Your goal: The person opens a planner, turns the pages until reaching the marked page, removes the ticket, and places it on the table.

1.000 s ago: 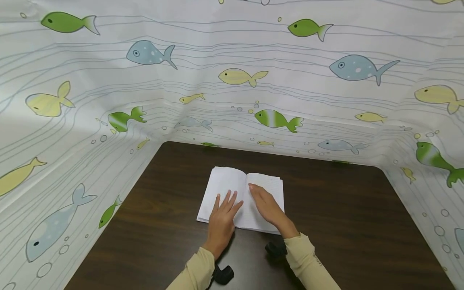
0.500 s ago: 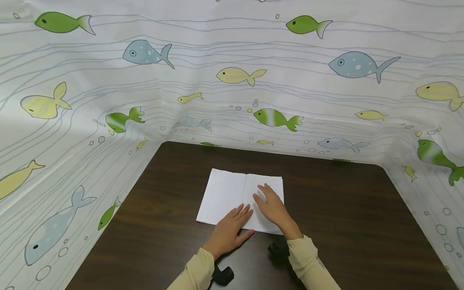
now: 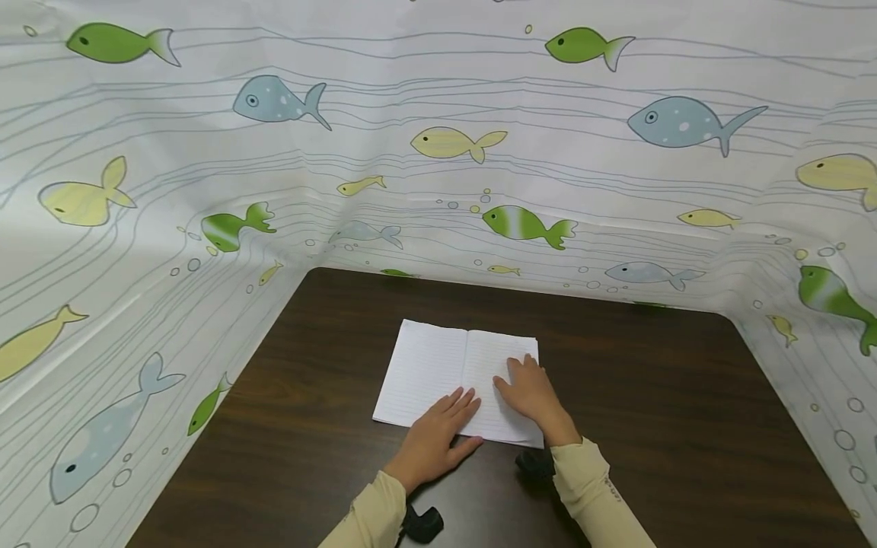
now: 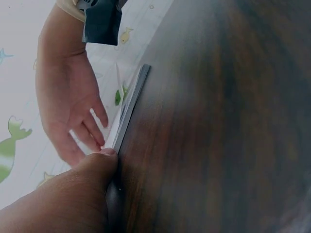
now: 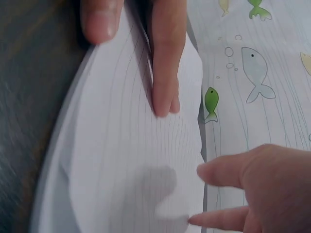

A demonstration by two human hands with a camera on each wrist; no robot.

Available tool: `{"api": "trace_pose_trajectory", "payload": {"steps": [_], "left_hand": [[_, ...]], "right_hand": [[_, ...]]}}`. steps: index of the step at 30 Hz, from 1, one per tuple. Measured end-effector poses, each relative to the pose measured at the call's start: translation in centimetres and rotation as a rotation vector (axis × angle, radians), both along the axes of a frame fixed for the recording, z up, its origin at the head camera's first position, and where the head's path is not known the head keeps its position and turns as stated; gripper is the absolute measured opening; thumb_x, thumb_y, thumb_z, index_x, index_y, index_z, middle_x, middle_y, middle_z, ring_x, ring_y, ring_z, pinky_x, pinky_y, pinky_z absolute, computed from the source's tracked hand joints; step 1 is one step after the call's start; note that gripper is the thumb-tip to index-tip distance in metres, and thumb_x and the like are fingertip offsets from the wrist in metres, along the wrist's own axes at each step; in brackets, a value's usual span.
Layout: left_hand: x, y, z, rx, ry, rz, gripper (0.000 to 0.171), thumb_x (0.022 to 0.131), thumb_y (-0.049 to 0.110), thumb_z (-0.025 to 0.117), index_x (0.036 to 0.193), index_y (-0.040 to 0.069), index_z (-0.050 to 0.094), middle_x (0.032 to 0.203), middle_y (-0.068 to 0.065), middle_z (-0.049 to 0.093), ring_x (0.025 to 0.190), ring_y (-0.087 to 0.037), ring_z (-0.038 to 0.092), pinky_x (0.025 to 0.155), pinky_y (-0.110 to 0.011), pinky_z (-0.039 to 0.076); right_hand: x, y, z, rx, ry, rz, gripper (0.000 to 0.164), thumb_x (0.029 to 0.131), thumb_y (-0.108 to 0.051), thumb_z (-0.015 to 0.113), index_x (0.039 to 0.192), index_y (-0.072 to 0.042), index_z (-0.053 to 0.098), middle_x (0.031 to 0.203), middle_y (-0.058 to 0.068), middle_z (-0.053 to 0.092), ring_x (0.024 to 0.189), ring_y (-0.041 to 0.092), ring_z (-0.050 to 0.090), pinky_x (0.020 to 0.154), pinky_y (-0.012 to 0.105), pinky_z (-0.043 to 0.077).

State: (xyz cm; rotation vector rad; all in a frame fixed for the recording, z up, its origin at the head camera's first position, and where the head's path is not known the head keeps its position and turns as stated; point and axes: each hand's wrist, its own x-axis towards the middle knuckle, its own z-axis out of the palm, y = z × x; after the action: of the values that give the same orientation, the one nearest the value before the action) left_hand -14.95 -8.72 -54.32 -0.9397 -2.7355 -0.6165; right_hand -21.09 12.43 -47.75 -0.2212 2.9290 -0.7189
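L hand (image 3: 435, 435) is resting w/ fingers straight on the lower mid of an open ruled notebook (image 3: 448, 369), R hand (image 3: 531, 392) is hovering over or just touching its R page (image 3: 489, 348) (can't tell which), neither one grasping anything. Notebook's prob. light & floppy, pages thin & easily creased, so best hold = outer page edge or corner betw. thumb & index; L thumb is lying at the near edge, R fingers are hanging loosely bent, both hands angling inward. Notebook's lying flat on the dk wood-grain counter (image 3: 651, 388), fish-print sheet (image 3: 363, 133) rising behind.
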Motion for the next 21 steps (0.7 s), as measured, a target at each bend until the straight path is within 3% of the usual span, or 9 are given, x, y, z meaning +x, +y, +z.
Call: {"api": "trace_pose_trajectory", "payload": {"steps": [5, 11, 15, 21], "left_hand": [[0.0, 0.0, 0.0, 0.002, -0.013, -0.004, 0.063, 0.102, 0.048, 0.062, 0.154, 0.013, 0.052, 0.16, -0.006, 0.046, 0.15, -0.023, 0.04, 0.122, -0.04, 0.033], [0.2, 0.2, 0.1, 0.005, -0.033, -0.008, 0.063, 0.102, 0.047, 0.062, 0.154, 0.012, 0.052, 0.16, -0.005, 0.045, 0.15, -0.022, 0.039, 0.123, -0.039, 0.032], [0.2, 0.2, 0.1, 0.008, -0.032, -0.009, 0.063, 0.102, 0.048, 0.062, 0.154, 0.012, 0.052, 0.16, -0.005, 0.045, 0.15, -0.023, 0.039, 0.123, -0.039, 0.032], [0.0, 0.0, 0.1, -0.003, -0.006, 0.008, 0.064, 0.102, 0.048, 0.062, 0.153, 0.012, 0.053, 0.16, -0.005, 0.046, 0.149, -0.023, 0.04, 0.122, -0.039, 0.034]], "right_hand": [[-0.9, 0.5, 0.0, 0.063, 0.057, -0.014, 0.058, 0.101, -0.026, 0.061, 0.139, 0.018, 0.053, 0.148, 0.042, 0.043, 0.144, 0.055, 0.036, 0.117, 0.069, 0.028], [-2.2, 0.9, -0.9, 0.073, 0.05, -0.005, 0.073, 0.101, -0.033, 0.063, 0.149, 0.016, 0.04, 0.156, 0.043, 0.028, 0.15, 0.054, 0.024, 0.119, 0.064, 0.029], [-2.2, 1.2, -1.7, 0.086, 0.019, 0.041, 0.077, 0.101, -0.034, 0.064, 0.152, 0.016, 0.036, 0.156, 0.045, 0.026, 0.148, 0.055, 0.026, 0.114, 0.065, 0.036], [-2.2, 1.0, -2.2, 0.059, 0.034, 0.088, 0.081, 0.099, -0.037, 0.066, 0.152, 0.015, 0.035, 0.156, 0.044, 0.028, 0.148, 0.055, 0.028, 0.117, 0.063, 0.034]]}}
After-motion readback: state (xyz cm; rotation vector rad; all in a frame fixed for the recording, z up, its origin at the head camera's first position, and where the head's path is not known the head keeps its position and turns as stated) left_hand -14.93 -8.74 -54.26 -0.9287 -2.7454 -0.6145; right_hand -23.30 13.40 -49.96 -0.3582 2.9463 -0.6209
